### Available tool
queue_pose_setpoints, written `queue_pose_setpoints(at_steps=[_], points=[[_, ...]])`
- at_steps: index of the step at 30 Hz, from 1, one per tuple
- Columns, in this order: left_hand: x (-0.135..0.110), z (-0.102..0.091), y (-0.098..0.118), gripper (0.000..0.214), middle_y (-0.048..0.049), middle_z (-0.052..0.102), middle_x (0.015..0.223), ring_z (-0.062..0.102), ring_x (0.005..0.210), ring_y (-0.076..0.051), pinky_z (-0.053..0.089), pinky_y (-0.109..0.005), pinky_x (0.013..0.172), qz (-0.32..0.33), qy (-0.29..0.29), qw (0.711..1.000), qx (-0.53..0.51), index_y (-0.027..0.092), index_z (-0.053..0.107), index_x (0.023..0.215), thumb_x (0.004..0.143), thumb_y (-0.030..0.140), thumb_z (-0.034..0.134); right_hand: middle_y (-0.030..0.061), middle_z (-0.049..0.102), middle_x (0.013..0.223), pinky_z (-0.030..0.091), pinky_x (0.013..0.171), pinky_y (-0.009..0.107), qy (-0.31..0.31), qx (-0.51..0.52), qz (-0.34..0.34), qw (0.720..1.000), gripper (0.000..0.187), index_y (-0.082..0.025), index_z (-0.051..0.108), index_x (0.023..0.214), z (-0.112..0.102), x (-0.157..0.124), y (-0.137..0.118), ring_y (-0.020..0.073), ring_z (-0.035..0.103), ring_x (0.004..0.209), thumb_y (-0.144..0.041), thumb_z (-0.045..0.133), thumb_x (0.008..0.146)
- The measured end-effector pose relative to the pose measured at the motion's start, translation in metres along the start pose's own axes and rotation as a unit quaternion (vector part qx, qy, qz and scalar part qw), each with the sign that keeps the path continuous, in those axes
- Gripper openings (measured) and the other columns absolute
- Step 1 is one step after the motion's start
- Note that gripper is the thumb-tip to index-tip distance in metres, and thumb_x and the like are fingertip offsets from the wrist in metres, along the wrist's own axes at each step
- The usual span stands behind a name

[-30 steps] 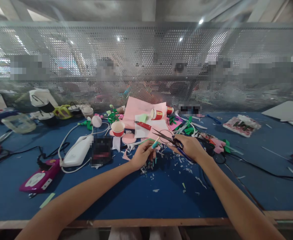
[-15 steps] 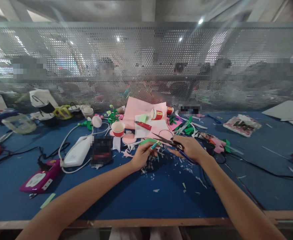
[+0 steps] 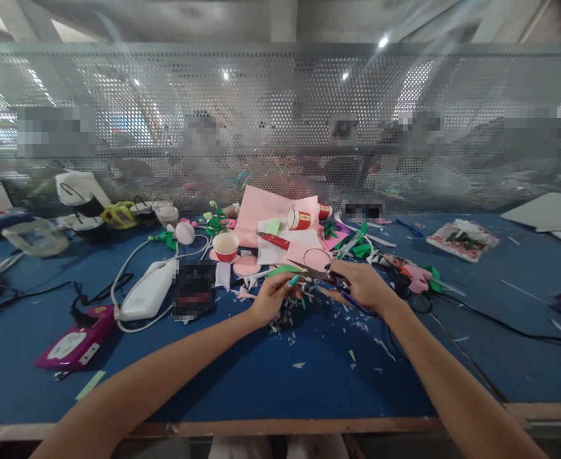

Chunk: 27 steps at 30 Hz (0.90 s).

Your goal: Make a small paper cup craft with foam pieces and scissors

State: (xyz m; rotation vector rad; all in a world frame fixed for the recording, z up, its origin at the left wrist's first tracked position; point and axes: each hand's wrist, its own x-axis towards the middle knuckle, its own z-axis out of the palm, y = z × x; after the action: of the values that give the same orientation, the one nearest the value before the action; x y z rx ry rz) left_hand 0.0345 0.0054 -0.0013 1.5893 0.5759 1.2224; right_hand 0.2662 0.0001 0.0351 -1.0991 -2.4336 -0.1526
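My left hand [image 3: 269,299] is closed in a pinch, its painted nails pointing right. A curved green paper strip [image 3: 280,269] shows at its fingertips and seems to be held there; part of it is hidden behind the fingers. My right hand [image 3: 364,285] is wrapped round dark-handled scissors [image 3: 315,274]. Their blades point left and reach just above my left fingertips, looking only slightly apart. Small pale paper scraps [image 3: 287,315] lie scattered on the blue tabletop beneath both hands.
Pink paper sheets [image 3: 252,220] lie behind my hands, bearing a red utility knife [image 3: 274,240] and a red-and-white paper cup [image 3: 299,219]. Another cup [image 3: 225,247] stands left. A white power bank [image 3: 149,290], magenta power strip [image 3: 76,338] and cables spread leftward. A perforated metal screen [image 3: 280,95] rises behind.
The scissor blades have shifted slightly down and left toward my left fingertips and look closer together. A small yellowish tip by my left thumb no longer shows.
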Motion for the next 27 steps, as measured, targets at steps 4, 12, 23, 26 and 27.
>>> queue_pose_setpoints(at_steps=[4, 12, 23, 26, 27], points=[[0.0001, 0.0001, -0.0005, 0.030, -0.0017, 0.063, 0.061, 0.058, 0.056, -0.013, 0.047, -0.026, 0.058, -0.001, 0.001, 1.000, 0.000, 0.016, 0.066, 0.084, 0.082, 0.046, 0.059, 0.0028, 0.060, 0.077, 0.037, 0.061, 0.024, 0.005, 0.001, 0.001, 1.000, 0.021, -0.021, 0.050, 0.079, -0.0015, -0.0001, -0.0008, 0.0167, 0.057, 0.069, -0.041, 0.055, 0.081], [-0.0003, -0.0022, -0.0031, 0.027, -0.0019, 0.063, 0.063, 0.059, 0.058, -0.013, 0.048, -0.026, 0.060, 0.016, -0.015, 1.000, 0.000, 0.017, 0.068, 0.088, 0.085, 0.042, 0.056, 0.0033, 0.061, 0.079, 0.036, 0.061, 0.023, 0.007, 0.015, 0.012, 1.000, 0.023, -0.021, 0.051, 0.079, -0.0037, 0.0007, -0.0034, 0.0167, 0.058, 0.071, -0.043, 0.056, 0.081], [0.0001, -0.0024, -0.0041, 0.027, -0.0021, 0.063, 0.064, 0.060, 0.058, -0.013, 0.048, -0.025, 0.059, 0.023, -0.012, 1.000, 0.003, 0.017, 0.068, 0.088, 0.084, 0.042, 0.057, 0.0017, 0.060, 0.076, 0.034, 0.059, 0.023, -0.009, 0.026, 0.015, 1.000, 0.020, -0.021, 0.049, 0.076, -0.0078, 0.0012, -0.0062, 0.0156, 0.056, 0.067, -0.040, 0.056, 0.081], [-0.0001, -0.0019, -0.0019, 0.028, -0.0023, 0.063, 0.064, 0.059, 0.058, -0.013, 0.048, -0.026, 0.060, 0.012, -0.008, 1.000, 0.007, 0.017, 0.068, 0.086, 0.083, 0.044, 0.058, 0.0008, 0.060, 0.073, 0.034, 0.058, 0.022, -0.020, 0.038, 0.013, 0.999, 0.019, -0.022, 0.049, 0.074, -0.0095, 0.0016, -0.0061, 0.0147, 0.055, 0.064, -0.039, 0.056, 0.080], [-0.0001, -0.0018, -0.0011, 0.030, -0.0025, 0.063, 0.064, 0.059, 0.058, -0.014, 0.049, -0.027, 0.060, 0.008, -0.005, 1.000, 0.010, 0.017, 0.068, 0.086, 0.082, 0.045, 0.059, 0.0006, 0.060, 0.073, 0.034, 0.057, 0.022, -0.024, 0.041, 0.014, 0.999, 0.019, -0.022, 0.050, 0.073, -0.0100, 0.0016, -0.0059, 0.0145, 0.055, 0.063, -0.039, 0.056, 0.080]])
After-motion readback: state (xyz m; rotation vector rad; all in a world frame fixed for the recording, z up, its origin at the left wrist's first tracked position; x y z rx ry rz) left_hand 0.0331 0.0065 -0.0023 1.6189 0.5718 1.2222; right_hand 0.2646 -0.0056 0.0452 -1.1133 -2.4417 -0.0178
